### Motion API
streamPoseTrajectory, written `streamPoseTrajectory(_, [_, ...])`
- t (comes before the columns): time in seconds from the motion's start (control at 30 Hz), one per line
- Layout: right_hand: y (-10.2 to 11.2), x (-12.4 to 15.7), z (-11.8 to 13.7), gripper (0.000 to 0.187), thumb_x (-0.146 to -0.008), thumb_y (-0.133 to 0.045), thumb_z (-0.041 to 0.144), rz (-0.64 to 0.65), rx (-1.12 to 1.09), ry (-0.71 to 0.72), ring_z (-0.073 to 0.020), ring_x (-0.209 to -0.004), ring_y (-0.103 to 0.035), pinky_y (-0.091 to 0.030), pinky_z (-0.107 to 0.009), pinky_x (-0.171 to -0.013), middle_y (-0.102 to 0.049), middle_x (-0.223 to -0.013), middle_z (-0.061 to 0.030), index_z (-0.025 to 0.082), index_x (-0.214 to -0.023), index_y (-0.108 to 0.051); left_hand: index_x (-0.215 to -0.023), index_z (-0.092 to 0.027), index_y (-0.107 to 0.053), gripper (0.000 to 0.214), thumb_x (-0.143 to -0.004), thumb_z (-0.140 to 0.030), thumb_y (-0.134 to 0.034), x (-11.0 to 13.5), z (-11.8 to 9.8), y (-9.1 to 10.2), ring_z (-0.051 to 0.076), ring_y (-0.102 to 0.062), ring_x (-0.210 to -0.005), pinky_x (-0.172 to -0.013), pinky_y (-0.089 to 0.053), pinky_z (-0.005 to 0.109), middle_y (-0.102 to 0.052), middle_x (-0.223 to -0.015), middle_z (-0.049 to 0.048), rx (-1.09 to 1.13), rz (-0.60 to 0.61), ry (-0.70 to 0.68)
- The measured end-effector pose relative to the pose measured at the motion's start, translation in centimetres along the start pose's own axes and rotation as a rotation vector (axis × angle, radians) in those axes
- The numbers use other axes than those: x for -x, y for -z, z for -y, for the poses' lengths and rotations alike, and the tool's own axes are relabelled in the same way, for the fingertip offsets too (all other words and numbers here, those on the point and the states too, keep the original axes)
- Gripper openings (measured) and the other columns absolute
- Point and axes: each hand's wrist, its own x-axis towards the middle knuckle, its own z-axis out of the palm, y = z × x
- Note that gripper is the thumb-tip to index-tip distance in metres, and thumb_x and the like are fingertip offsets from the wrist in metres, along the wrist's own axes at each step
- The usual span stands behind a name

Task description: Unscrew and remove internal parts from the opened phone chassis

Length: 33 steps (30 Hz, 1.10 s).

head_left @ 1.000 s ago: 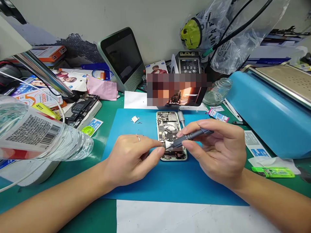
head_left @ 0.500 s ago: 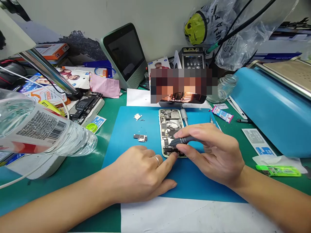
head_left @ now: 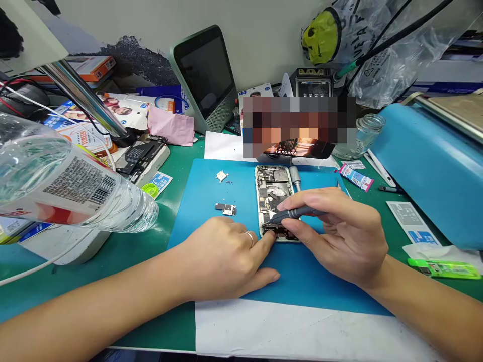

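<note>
An opened phone point(head_left: 274, 193) with its insides showing lies on a blue work mat point(head_left: 211, 191). My right hand point(head_left: 339, 236) grips a grey screwdriver point(head_left: 292, 214) whose tip rests on the phone's lower end. My left hand point(head_left: 226, 256) lies flat on the mat with fingers stretched out, the index fingertip touching the phone's lower left corner. Two small metal parts point(head_left: 225, 207) lie on the mat left of the phone.
A clear water bottle point(head_left: 71, 186) lies at the left. A dark-screened tablet point(head_left: 206, 75) leans at the back. A blue machine point(head_left: 430, 161) stands right, with a glass jar point(head_left: 360, 136) and a green lighter point(head_left: 443, 268). A second screwdriver point(head_left: 295, 177) lies beside the phone.
My left hand let go of a small metal plate, left it on the mat and came down flat beside the phone. The screwdriver tip moved to the phone's lower end.
</note>
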Motion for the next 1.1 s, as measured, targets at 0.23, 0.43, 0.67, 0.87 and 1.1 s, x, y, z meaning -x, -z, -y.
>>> streamPoseTrajectory(0.23, [-0.03,0.03,-0.12,0.070,-0.081,-0.075,0.003,0.001,-0.010,-0.012,-0.0215,-0.092,-0.075,-0.069,-0.037,-0.074,-0.075,-0.105,-0.0035,0.034,-0.139,-0.052,-0.112,-0.008,-0.066,0.042,-0.104,-0.043,-0.043,0.02,0.11,0.04,0.021,-0.063,-0.055,-0.047,-0.043,0.039,-0.065,-0.066,0.0006,0.006,0.013,0.008])
streamPoseTrajectory(0.43, [0.09,0.01,-0.21,0.071,-0.081,-0.074,0.003,0.015,-0.026,-0.018,-0.0212,-0.094,-0.074,-0.069,-0.035,-0.070,-0.074,-0.107,-0.0041,0.035,-0.141,-0.051,-0.111,-0.008,-0.066,0.042,-0.104,-0.043,-0.044,0.14,0.12,0.05,0.021,-0.063,-0.054,-0.047,-0.043,0.039,-0.065,-0.066,0.0005,0.007,0.013,0.002])
streamPoseTrajectory(0.67, [-0.05,0.01,-0.19,0.073,-0.081,-0.074,0.001,0.010,-0.025,-0.019,-0.0208,-0.093,-0.074,-0.069,-0.034,-0.068,-0.073,-0.110,-0.0040,0.035,-0.141,-0.051,-0.106,-0.010,-0.067,0.040,-0.103,-0.043,-0.044,0.08,0.19,-0.05,0.022,-0.063,-0.054,-0.046,-0.042,0.039,-0.066,-0.066,0.0011,0.014,0.020,0.011])
streamPoseTrajectory(0.87, [-0.09,-0.31,-0.12,0.074,-0.082,-0.075,0.006,0.032,0.002,0.037,-0.0239,-0.099,-0.074,-0.068,-0.042,-0.081,-0.075,-0.112,-0.0051,0.034,-0.144,-0.048,-0.105,-0.010,-0.067,0.039,-0.102,-0.043,-0.047,0.16,0.21,0.08,0.021,-0.062,-0.053,-0.045,-0.041,0.038,-0.064,-0.064,0.0004,0.014,0.016,0.010])
streamPoseTrajectory(1.1, [0.16,-0.40,0.20,0.076,-0.082,-0.065,-0.001,0.115,-0.025,0.053,-0.0257,-0.105,-0.074,-0.067,-0.042,-0.081,-0.075,-0.118,-0.0092,0.029,-0.148,-0.044,-0.110,-0.008,-0.068,0.040,-0.103,-0.041,-0.047,0.05,0.27,0.02,0.021,-0.063,-0.054,-0.046,-0.042,0.039,-0.066,-0.065,0.0007,0.016,0.014,0.005])
